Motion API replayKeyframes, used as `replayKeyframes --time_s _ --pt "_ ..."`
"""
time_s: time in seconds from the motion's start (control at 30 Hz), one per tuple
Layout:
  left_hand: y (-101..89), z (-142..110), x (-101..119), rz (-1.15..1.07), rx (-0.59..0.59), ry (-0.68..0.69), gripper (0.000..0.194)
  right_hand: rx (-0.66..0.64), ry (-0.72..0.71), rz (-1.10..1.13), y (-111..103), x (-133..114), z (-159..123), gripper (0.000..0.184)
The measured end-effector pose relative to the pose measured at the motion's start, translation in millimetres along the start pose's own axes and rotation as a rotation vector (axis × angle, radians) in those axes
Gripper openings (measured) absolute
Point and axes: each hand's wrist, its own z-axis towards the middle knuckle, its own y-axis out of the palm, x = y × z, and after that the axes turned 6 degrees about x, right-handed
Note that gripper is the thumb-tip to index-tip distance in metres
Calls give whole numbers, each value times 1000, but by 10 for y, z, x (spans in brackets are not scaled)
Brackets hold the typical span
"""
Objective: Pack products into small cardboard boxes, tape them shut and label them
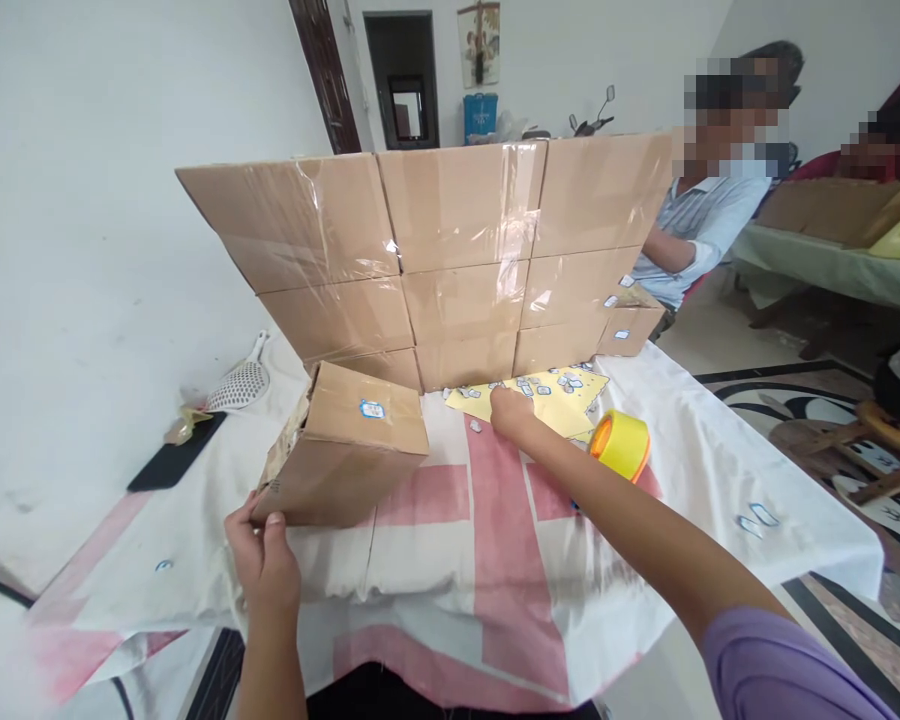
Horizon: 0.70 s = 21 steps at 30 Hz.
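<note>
My left hand (266, 555) grips the near left corner of a cardboard box (364, 475), its thumb on the front side. The box stands tilted on the cloth, with a small blue-edged label (372, 409) on its upper face. My right hand (511, 412) reaches out to a yellow sheet (570, 412) scattered with small pale labels (544, 390). Its fingers are curled together at the sheet, and whatever is in them is hidden. A yellow roll of tape (630, 446) stands beside my right forearm.
Behind the sheet rises a wall of taped cardboard boxes (465, 240), with a small box (630, 325) at its right end. On the left lie a white slotted scoop (241, 385) and a black flat object (176, 452). Another person (701, 230) sits beyond, at the right.
</note>
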Motion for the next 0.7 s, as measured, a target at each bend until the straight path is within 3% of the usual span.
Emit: replayKeyframes --time_s 0.13,0.23,0.37,0.53,0.6,0.7 --pt "21 -11 51 -7 -14 46 42 9 -25 57 -9 75 -82 26" --pt "41 -3 95 -26 -33 91 42 43 -84 151 -38 157 -188 11" --pt "71 29 78 -24 -58 70 42 159 -177 331 -78 243 -368 23" --pt "170 62 51 -48 -34 35 43 282 -220 518 -55 257 -652 21" --pt "218 77 73 -80 -46 71 41 370 -242 640 -12 225 -758 20" --pt "282 131 123 -147 -103 178 36 605 -326 920 77 143 -865 17"
